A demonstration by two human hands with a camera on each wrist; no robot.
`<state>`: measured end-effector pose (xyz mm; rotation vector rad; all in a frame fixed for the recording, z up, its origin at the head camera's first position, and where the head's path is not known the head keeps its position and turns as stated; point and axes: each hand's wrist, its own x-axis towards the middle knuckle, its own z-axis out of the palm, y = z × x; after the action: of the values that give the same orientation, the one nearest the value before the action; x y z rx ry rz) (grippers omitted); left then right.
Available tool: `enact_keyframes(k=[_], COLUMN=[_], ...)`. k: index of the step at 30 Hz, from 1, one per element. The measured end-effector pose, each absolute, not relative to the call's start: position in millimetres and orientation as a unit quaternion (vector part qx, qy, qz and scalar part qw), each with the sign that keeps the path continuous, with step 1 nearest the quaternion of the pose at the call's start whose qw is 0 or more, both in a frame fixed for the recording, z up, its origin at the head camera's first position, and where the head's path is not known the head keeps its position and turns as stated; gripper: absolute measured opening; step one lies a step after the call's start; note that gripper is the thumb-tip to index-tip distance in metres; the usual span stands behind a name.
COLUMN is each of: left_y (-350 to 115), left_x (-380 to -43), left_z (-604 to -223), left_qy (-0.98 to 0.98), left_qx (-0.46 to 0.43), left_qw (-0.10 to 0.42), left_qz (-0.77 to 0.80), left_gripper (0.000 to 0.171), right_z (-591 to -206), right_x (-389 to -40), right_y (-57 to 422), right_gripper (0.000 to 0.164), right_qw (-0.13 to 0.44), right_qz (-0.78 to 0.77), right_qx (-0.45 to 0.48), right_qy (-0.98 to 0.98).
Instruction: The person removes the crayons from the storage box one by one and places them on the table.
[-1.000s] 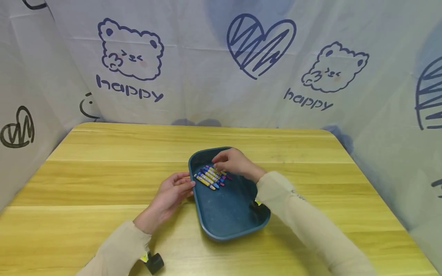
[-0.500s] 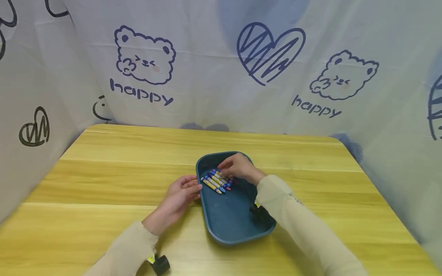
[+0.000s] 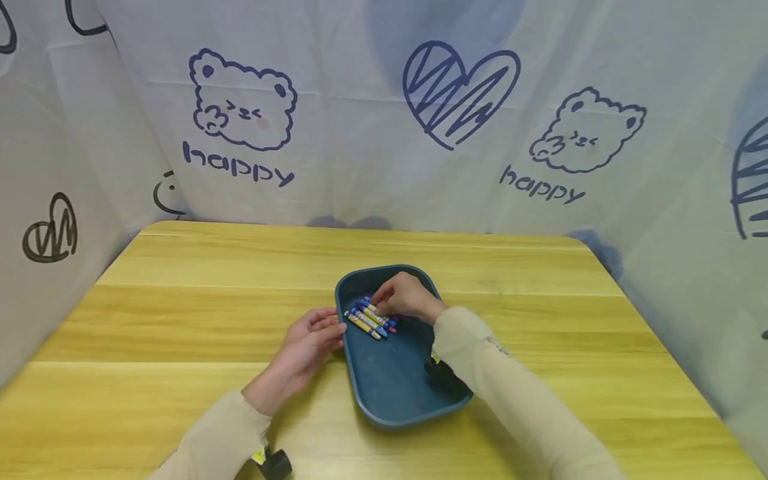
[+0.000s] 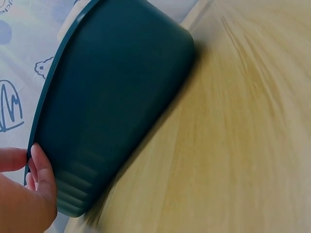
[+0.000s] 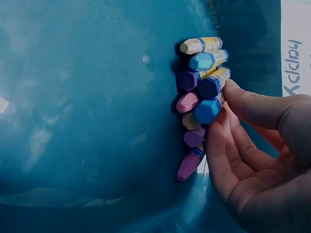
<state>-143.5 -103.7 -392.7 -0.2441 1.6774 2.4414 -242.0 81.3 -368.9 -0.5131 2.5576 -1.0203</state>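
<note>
Several crayons (image 5: 193, 45) with yellow and blue wrappers lie side by side in a dark blue-green tray (image 3: 387, 419), near its far left part. My right hand (image 3: 405, 297) is inside the tray over these crayons. In the right wrist view, its thumb and fingers pinch a blue crayon (image 5: 207, 111) lying on top of the row; a dark blue crayon (image 5: 210, 87) sits beside the thumb. At the tray's left side, my left hand (image 4: 29, 194) grips the rim, fingers against the outer wall. The far ends of the crayons are hidden behind the right hand.
The tray stands on a wood-grain table (image 3: 180, 320). A white cloth (image 3: 354, 160) printed with bears and hearts hangs behind the table and at its sides. A small black camera (image 3: 276, 463) sits at the left wrist.
The head view has shifted a little. My right hand has come slightly lower onto the crayons. My left hand stays at the tray's left rim.
</note>
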Motion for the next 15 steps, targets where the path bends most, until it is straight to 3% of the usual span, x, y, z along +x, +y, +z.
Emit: enact_keyframes(k=[15], left_y=[-105.0], left_x=[-143.7], left_z=[-394.7], left_qy=[0.563], left_qx=[-0.078], left_qw=[0.081], left_qz=[0.819], left_gripper=[0.039], right_z=[-367.5], right_x=[-243.8], right_y=[76.9], right_gripper=[0.013], right_qw=[0.173], right_qz=[-0.361], right_qx=[-0.152], right_qy=[0.904])
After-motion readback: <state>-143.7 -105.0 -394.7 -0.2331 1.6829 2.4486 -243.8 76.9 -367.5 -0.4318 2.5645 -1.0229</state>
